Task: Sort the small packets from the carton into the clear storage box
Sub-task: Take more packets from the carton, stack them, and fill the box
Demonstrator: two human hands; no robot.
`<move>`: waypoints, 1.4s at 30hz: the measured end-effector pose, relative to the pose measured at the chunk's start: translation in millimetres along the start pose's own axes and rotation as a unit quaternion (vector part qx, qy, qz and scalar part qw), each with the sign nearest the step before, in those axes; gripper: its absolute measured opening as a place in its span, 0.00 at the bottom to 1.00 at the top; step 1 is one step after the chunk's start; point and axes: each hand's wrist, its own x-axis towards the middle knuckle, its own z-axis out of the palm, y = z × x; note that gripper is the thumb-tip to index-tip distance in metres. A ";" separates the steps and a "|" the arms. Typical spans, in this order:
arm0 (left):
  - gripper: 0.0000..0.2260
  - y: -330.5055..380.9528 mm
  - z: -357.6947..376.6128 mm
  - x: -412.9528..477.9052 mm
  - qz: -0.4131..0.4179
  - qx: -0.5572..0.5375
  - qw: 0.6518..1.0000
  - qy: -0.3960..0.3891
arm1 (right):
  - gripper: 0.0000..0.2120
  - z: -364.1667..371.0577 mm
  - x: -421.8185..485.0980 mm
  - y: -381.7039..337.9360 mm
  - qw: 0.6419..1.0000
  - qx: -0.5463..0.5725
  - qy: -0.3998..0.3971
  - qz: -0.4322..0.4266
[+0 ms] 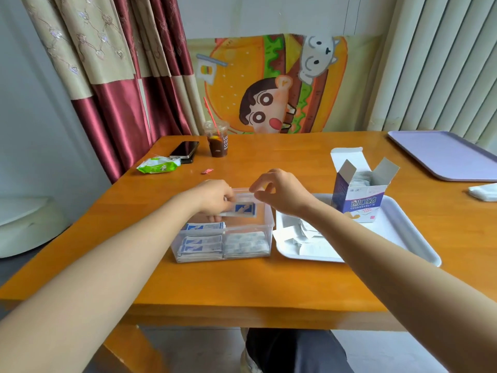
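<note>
Head camera looks down on both bare hands over a clear plastic storage box (270,227) on an orange wooden table (269,286). Left hand (215,197) has its fingers curled around a small blue-and-white flat packet (243,209), gripping its left end just above the box's far compartment. Right hand (285,196) sits just right of that packet, thumb and forefinger tips drawn close together by the packet's upper right corner. Whether they actually pinch it I cannot tell; the other fingers are loosely curled. Below the left fingers, nearer the person, the box's left compartment holds stacked blue-printed packets (203,242). Below the right fingertips, its right compartment holds plain white packets (246,243). Right of the right hand, a white rectangular plastic tray (403,230) lies just beside the box. It carries loose white packets (304,235) and an upright blue-and-white cardboard carton (359,196) with its top flaps open, more packets showing inside. Beyond the left fingers, well apart, are an iced drink in a clear plastic cup (216,142), a black phone (185,149) and a green wipes pack (158,165)
</note>
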 end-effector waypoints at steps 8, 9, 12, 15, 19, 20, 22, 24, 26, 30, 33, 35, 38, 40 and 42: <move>0.12 14.4 28.4 37.1 -0.072 0.143 0.987 0.020 | 0.12 16.2 -13.3 16.3 0.996 0.019 -0.089 0.019; 0.12 20.9 31.5 38.6 -0.072 0.162 0.984 0.021 | 0.11 17.8 -14.0 17.7 0.995 0.026 -0.097 0.014; 0.13 33.3 40.0 44.8 -0.076 0.204 0.976 -0.002 | 0.12 17.5 -15.5 21.8 0.993 0.034 -0.112 0.009; 0.13 34.6 41.9 47.3 -0.077 0.224 0.971 -0.025 | 0.13 15.7 -16.2 23.5 0.992 0.034 -0.125 0.004; 0.12 29.7 35.5 49.3 -0.074 0.199 0.976 -0.051 | 0.13 15.0 -17.4 26.5 0.991 0.029 -0.128 0.001; 0.12 28.1 32.1 48.8 -0.073 0.189 0.978 -0.052 | 0.13 14.8 -18.0 26.3 0.991 0.027 -0.129 0.000; 0.11 26.4 23.8 44.8 -0.061 0.178 0.981 -0.051 | 0.12 13.5 -20.0 24.9 0.992 0.017 -0.128 -0.004; 0.11 25.8 13.5 38.2 -0.054 0.161 0.984 -0.060 | 0.10 13.1 -18.3 26.1 0.996 -0.033 -0.080 -0.019; 0.11 21.6 3.9 27.4 -0.061 0.131 0.987 -0.066 | 0.08 11.2 -11.1 20.9 0.998 -0.051 0.003 -0.038; 0.12 8.5 -6.8 2.6 -0.072 0.078 0.993 -0.058 | 0.11 7.2 8.2 -8.1 0.995 -0.025 -0.084 -0.039; 0.10 1.1 -8.6 -11.7 -0.068 0.010 0.997 -0.033 | 0.11 18.6 20.4 -19.8 0.983 -0.080 -0.161 -0.021; 0.09 -8.1 -6.9 -21.6 -0.073 -0.013 0.997 -0.009 | 0.10 27.3 24.9 -27.6 0.982 -0.075 -0.170 -0.020; 0.06 -21.8 -0.2 -27.9 -0.082 -0.046 0.993 0.074 | 0.11 32.6 24.7 -34.6 0.980 -0.050 -0.193 -0.002; 0.04 -30.8 2.5 -31.7 -0.107 -0.057 0.975 0.186 | 0.11 35.8 24.9 -34.4 0.977 -0.040 -0.207 0.025; 0.06 -41.6 4.1 -35.0 -0.154 -0.038 0.950 0.270 | 0.10 40.0 27.5 -34.5 0.974 -0.032 -0.218 0.055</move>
